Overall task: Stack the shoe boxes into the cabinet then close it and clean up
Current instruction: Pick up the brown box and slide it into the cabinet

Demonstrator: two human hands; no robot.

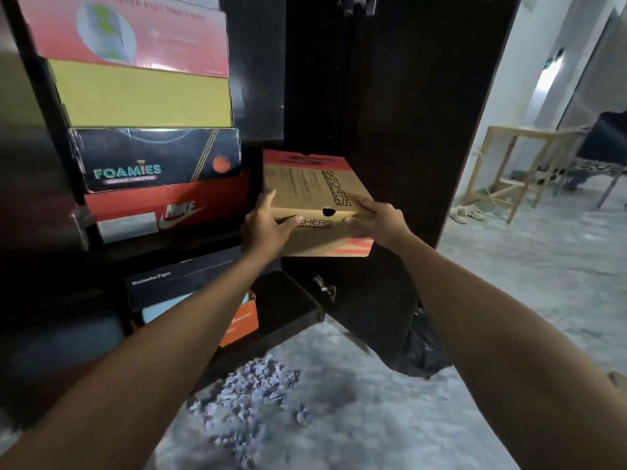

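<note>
I hold a brown Skechers shoe box (312, 195) with red ends in front of the dark cabinet (390, 130). My left hand (266, 225) grips its near left corner and my right hand (376, 220) grips its near right corner. To the left, a shelf carries a stack: a red Nike box (166, 212) at the bottom, a black Foamies box (156, 159), a yellow box (142, 95) and a pink-red box (125, 32) on top. The held box hangs to the right of this stack, at about the Nike box's height.
A lower shelf holds a black Onitsuka Tiger box (176, 283) above an orange box (241, 320). The open cabinet door (424, 164) stands at the right. A pile of shredded paper (244, 401) lies on the floor, a black bag (424, 347) behind the door, a wooden table (519, 164) beyond.
</note>
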